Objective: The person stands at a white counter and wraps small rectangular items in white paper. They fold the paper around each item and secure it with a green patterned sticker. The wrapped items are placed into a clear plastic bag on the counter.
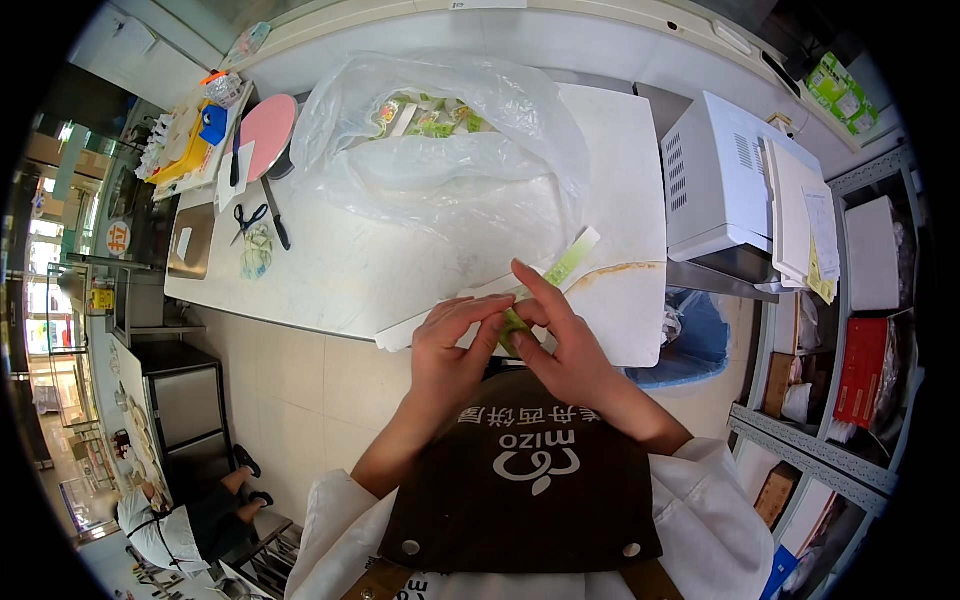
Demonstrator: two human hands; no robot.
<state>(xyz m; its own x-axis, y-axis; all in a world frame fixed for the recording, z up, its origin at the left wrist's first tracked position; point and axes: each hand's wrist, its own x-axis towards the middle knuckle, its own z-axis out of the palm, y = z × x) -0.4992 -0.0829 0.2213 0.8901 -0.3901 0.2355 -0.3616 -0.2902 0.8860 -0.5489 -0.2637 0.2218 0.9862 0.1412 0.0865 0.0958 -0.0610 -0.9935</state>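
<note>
Close to my body, at the table's front edge, both hands come together over a small green packet. My left hand pinches it from the left with thumb and fingers. The thumb of my right hand presses on it from the other side, while the index finger sticks up. Fingers cover much of the packet, so its exact kind is unclear. Just beyond my right hand lies a flat white and green printed strip. A white strip pokes out left of my left hand. Farther back, a large clear plastic bag holds several small green-and-white packets.
On the white table's left are a knife, scissors, a pink round board and a metal tray. A white microwave-like appliance stands right, above a blue-lined bin. Another person is at lower left.
</note>
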